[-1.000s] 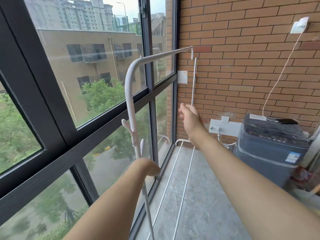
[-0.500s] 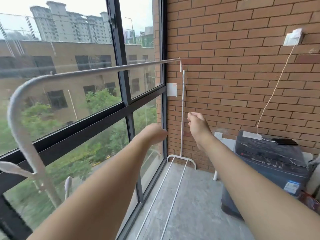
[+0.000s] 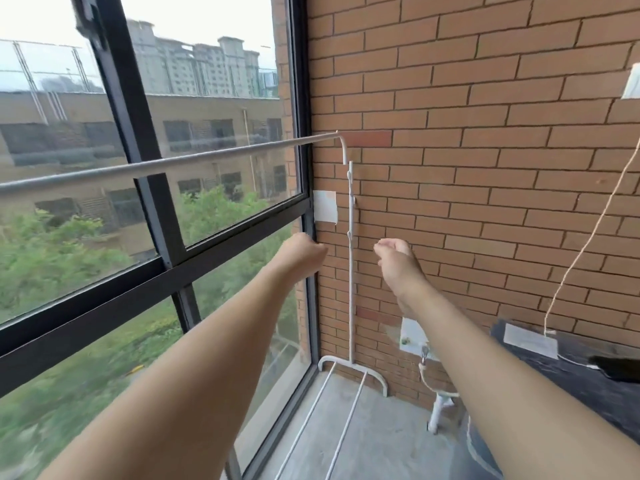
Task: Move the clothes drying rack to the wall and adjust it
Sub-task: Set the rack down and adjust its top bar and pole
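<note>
Rack [image 3: 350,271] is standing along the window, its long bar running from the near left out to the brick wall [image 3: 485,168]. Both arms are reaching toward its far post: left hand [image 3: 304,252] and right hand [image 3: 396,259] are flanking it, each loosely curled, gripping nothing; the right is looking slightly nearer

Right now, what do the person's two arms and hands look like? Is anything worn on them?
Both forearms are bare along all that shows: no sleeves. The left hand and the right hand wear no gloves. No watch or bracelet shows at either wrist. Rings cannot be judged, since the fingers are mostly hidden.
</note>
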Tool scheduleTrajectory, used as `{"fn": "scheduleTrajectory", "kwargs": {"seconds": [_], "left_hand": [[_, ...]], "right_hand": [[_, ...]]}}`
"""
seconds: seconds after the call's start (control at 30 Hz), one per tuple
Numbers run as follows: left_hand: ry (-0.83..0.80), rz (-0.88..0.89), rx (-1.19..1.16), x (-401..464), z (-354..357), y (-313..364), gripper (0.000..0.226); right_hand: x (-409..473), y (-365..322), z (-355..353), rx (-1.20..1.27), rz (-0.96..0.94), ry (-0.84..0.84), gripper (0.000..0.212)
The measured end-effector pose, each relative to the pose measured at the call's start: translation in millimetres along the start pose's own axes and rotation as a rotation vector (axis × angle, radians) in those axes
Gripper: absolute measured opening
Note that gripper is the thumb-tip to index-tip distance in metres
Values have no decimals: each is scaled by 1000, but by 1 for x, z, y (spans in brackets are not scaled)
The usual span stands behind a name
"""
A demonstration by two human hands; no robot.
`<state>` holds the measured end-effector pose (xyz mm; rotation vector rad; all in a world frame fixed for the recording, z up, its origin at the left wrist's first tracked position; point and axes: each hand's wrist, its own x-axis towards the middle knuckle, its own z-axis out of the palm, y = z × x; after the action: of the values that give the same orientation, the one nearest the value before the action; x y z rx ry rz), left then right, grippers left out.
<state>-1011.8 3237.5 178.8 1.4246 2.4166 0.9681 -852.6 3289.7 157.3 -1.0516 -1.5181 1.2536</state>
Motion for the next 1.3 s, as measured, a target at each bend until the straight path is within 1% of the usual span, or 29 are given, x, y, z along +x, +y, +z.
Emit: {"fn": "scheduleTrajectory", "kwargs": {"seconds": [0.17,0.27,0.37,0.43,0.57,0.63,0.7,0.8,0.87,1.0,1.13,1.2,1.23,1.3], "left_hand": [[80,-26,-39,105,19,20,22],[104,-2,-61,178,28,25,19],[144,8,-107,253,41,21,16],[152,5,-151,300,49,18,17],[161,-21,-276,396,64,25,12],[167,-36,-331,444,73,35,11],[158,-52,-334,484,82,43,13],[180,-66,-336,551,99,60,11],[194,-68,-324,576,103,64,9],[224,-95,-270,644,114,82,17],[183,-107,-218,690,121,94,23],[173,-94,-198,702,125,93,26],[172,-86,-191,709,128,91,28],[168,-82,-157,718,132,89,29]], "right_hand": [[121,1,-11,-40,-11,-50,22],[196,6,0,-54,-26,-82,17],[265,18,12,-57,-35,-84,18],[308,23,18,-58,-30,-89,18],[401,27,31,-135,-43,-92,17],[454,27,38,-167,-67,-82,21],[499,27,46,-178,-89,-88,23],[576,33,57,-204,-157,-129,19],[602,38,61,-230,-176,-169,18],[678,50,70,-246,-214,-231,31],[723,64,91,-224,-228,-310,40],[731,68,101,-218,-241,-345,42],[737,70,107,-207,-248,-362,38],[745,74,116,-215,-282,-381,18]]}}
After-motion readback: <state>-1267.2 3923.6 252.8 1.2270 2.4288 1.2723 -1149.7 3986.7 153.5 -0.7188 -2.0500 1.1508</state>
